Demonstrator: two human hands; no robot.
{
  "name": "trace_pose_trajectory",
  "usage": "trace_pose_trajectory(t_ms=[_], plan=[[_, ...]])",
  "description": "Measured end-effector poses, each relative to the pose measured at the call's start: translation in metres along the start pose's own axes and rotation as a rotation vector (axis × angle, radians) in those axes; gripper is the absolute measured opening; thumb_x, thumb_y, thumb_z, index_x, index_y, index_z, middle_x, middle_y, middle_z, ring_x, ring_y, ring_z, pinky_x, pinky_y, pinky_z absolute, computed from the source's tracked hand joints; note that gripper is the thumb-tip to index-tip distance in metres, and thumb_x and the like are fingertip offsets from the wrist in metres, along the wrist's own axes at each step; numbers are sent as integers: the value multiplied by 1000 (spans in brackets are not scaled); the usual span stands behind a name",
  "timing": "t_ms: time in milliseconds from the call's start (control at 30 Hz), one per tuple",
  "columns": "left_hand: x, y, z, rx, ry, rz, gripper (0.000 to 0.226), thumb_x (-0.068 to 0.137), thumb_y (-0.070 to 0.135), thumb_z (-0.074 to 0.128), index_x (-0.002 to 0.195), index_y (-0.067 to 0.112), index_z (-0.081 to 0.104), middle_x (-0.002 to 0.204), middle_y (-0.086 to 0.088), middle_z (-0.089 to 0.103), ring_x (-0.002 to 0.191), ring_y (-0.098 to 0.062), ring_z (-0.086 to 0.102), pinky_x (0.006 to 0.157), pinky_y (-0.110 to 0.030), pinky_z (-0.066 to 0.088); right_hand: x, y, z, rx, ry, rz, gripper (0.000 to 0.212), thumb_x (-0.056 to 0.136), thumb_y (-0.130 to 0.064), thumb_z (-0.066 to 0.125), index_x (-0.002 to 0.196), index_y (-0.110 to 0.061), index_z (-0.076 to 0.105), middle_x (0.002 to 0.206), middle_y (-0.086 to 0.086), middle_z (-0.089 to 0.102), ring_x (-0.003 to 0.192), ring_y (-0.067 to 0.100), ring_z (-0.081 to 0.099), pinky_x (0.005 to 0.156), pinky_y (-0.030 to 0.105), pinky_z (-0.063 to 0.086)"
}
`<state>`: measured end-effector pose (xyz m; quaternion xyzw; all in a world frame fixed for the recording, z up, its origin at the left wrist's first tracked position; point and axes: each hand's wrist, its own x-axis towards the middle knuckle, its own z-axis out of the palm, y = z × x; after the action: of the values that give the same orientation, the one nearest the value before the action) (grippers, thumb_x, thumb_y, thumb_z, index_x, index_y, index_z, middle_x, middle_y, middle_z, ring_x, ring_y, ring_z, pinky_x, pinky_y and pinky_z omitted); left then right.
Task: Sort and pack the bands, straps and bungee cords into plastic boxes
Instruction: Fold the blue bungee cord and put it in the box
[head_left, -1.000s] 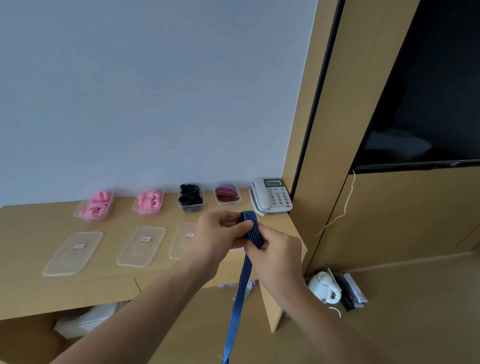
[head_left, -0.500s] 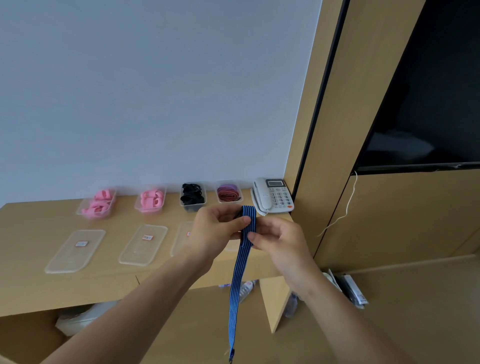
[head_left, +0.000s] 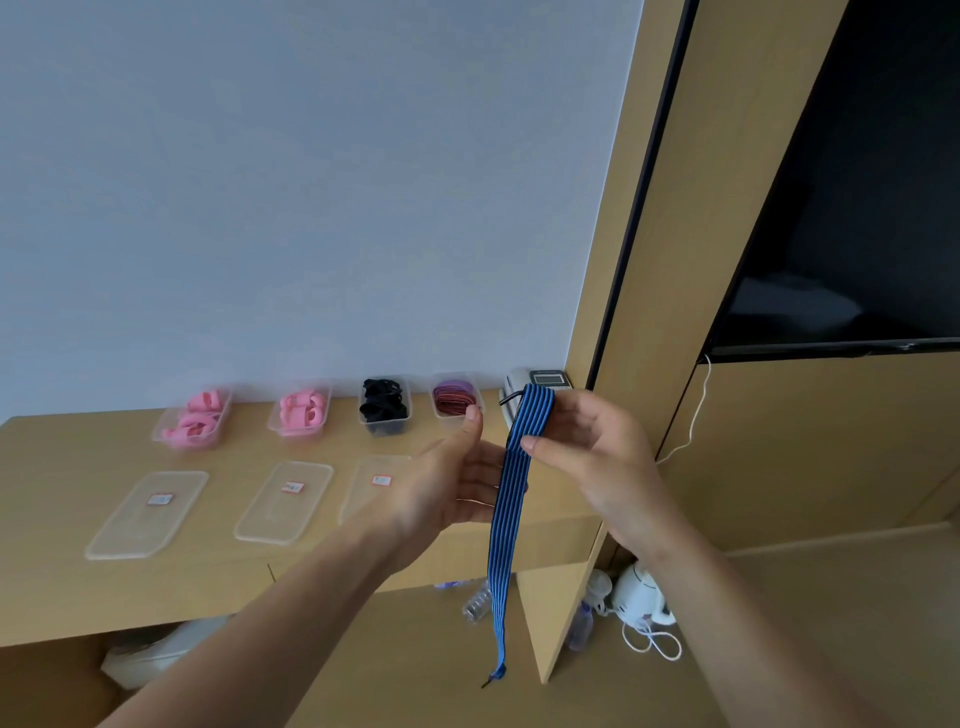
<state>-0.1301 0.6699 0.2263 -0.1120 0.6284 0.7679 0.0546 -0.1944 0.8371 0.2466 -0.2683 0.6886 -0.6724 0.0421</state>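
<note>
A blue-and-black striped strap (head_left: 506, 519) hangs down in front of the desk edge, its lower end near the floor. My right hand (head_left: 592, 452) holds its top end, draped over the fingers and pinched by the thumb. Just left of the strap is my left hand (head_left: 447, 488), fingers straight and thumb up, gripping nothing. At the back of the desk (head_left: 62, 467) stand several clear plastic boxes: two with pink bands (head_left: 193, 421) (head_left: 302, 413), one with black bands (head_left: 384, 408), one with purple and red bands (head_left: 454, 400).
Three clear lids (head_left: 148, 512) (head_left: 284, 501) (head_left: 374, 483) lie in front of the boxes. A white phone (head_left: 545, 376) sits in the desk's back right corner. A white kettle (head_left: 641, 597) and bottles stand on the floor beside the desk leg. A dark screen (head_left: 857, 208) hangs at right.
My left hand has let go of the strap's top and opened, moving slightly left. My right hand has risen and shifted right with the strap.
</note>
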Motion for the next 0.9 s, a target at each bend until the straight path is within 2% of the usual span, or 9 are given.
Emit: trace_pose_trajectory(t_ms=[67, 200, 300, 400, 467, 600, 733, 900], plan=[[-1, 3, 0, -35, 6, -9, 77, 79, 71, 52, 107, 3, 74, 100, -18, 75, 84, -26, 72, 69, -33, 59, -3, 0, 0, -67, -11, -92, 35, 78, 6, 79, 104, -17, 73, 98, 1, 77, 92, 15, 74, 83, 24, 57], [-4, 8, -2, -136, 6, -11, 50, 96, 49, 59, 103, 2, 75, 97, -17, 74, 84, -27, 72, 70, -33, 59, -11, 4, 4, -299, 26, -339, 38, 72, 11, 81, 97, -17, 76, 95, -7, 76, 92, 10, 72, 84, 23, 57], [-4, 9, -5, -137, -12, 22, 36, 97, 37, 61, 98, 6, 79, 94, -14, 74, 81, -24, 71, 72, -34, 60, -16, 9, 6, -394, 44, -472, 37, 66, 18, 80, 95, -4, 77, 100, 0, 77, 96, 12, 73, 88, 32, 59], [-5, 7, -6, -79, -43, 59, 24, 93, 28, 65, 90, 11, 81, 86, -9, 74, 75, -19, 71, 69, -29, 58, -19, 12, 6, -436, 51, -514, 36, 64, 19, 81, 94, -1, 78, 102, 5, 77, 99, 14, 73, 92, 35, 58], [-5, 6, -7, -68, -54, 66, 22, 88, 29, 69, 89, 11, 81, 87, -11, 75, 76, -19, 70, 68, -29, 58, -20, 11, 5, -471, 37, -528, 35, 65, 19, 81, 95, -1, 78, 104, 7, 77, 101, 16, 73, 95, 34, 57], [-4, 3, -11, -88, -71, 75, 24, 82, 31, 72, 91, 11, 81, 87, -11, 74, 77, -20, 71, 70, -29, 58, -23, 12, 5, -532, 12, -569, 37, 70, 16, 80, 102, -4, 79, 110, 6, 76, 106, 13, 71, 100, 22, 52], [-2, 3, -13, -89, -73, 86, 28, 83, 27, 71, 102, 8, 79, 95, -14, 75, 83, -22, 71, 74, -32, 59, -25, 17, 6, -578, 26, -635, 32, 75, 14, 78, 103, -3, 79, 112, 8, 75, 108, 17, 71, 101, 26, 52], [-6, 4, -14, -69, -100, 131, 21, 93, 16, 66, 107, 4, 77, 95, -16, 76, 79, -23, 74, 70, -29, 58, -25, 21, 5, -561, 24, -656, 30, 78, 16, 74, 100, -4, 80, 112, 7, 75, 110, 15, 70, 100, 25, 53]])
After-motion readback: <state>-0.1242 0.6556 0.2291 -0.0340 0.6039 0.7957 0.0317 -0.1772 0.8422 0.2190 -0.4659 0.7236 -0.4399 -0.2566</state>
